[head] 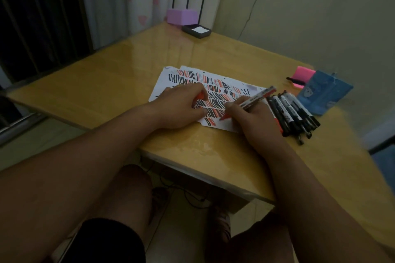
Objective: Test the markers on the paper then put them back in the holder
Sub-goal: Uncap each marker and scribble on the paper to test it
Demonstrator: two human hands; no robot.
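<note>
Surface: a glossy yellow-wood surface fills the middle of the frame, one corner pointing toward the upper centre.
Paper: white sheets of paper lie at the centre of the surface, covered with rows of short black and red strokes.
Right hand: the right hand rests on the paper's lower right part. Its fingers are closed in a writing grip round the red marker.
Red marker: the red marker has a white barrel slanting up to the right. Its red tip is at the paper just left of the hand, and its red rear end points toward the centre right.
Left hand: the left hand lies knuckles up on the paper's left part, fingers curled round a small red cap.
Red cap: only a bit of the red cap shows between the fingers.
Marker pile: a pile of markers, mostly black-capped, lies side by side on the surface just right of the right hand.
Pouch: a blue fabric pouch lies at the centre right, just beyond the pile.
Sticky notes: a pink sticky pad sits partly under the pouch's left edge, with a black marker lying across it.
Far corner: a purple box and a black tray holding white slips stand at the upper centre.
</note>
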